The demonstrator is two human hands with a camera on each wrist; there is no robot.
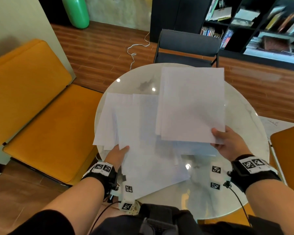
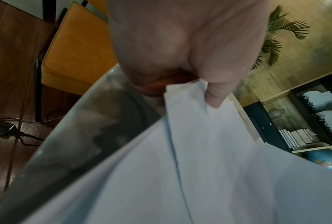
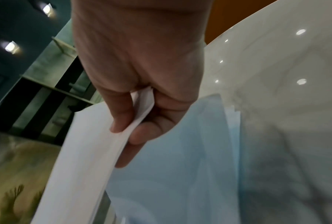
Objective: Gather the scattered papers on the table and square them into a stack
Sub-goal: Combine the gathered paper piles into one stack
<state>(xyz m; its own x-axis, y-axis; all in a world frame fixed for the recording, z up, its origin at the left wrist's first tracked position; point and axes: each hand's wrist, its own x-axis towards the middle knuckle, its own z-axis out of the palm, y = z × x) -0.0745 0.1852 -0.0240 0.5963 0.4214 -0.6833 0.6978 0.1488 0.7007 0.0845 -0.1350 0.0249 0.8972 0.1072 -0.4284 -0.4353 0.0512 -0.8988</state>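
Note:
My right hand (image 1: 227,143) pinches a bundle of white sheets (image 1: 192,106) by its near right corner and holds it lifted over the round table (image 1: 244,180). In the right wrist view the thumb (image 3: 121,115) lies on top of that bundle (image 3: 80,159) with fingers curled below. My left hand (image 1: 118,154) grips the near left edge of other white papers (image 1: 143,150) fanned loosely over the table's left half. The left wrist view shows the thumb (image 2: 215,91) pinching the corner of those papers (image 2: 199,159). More sheets (image 1: 193,147) lie flat under the lifted bundle.
An orange padded chair (image 1: 41,116) stands left of the table, a dark chair (image 1: 188,48) behind it, and another orange seat (image 1: 290,153) at the right. A bookshelf (image 1: 261,26) fills the back right. A white cord (image 1: 136,50) trails on the wooden floor.

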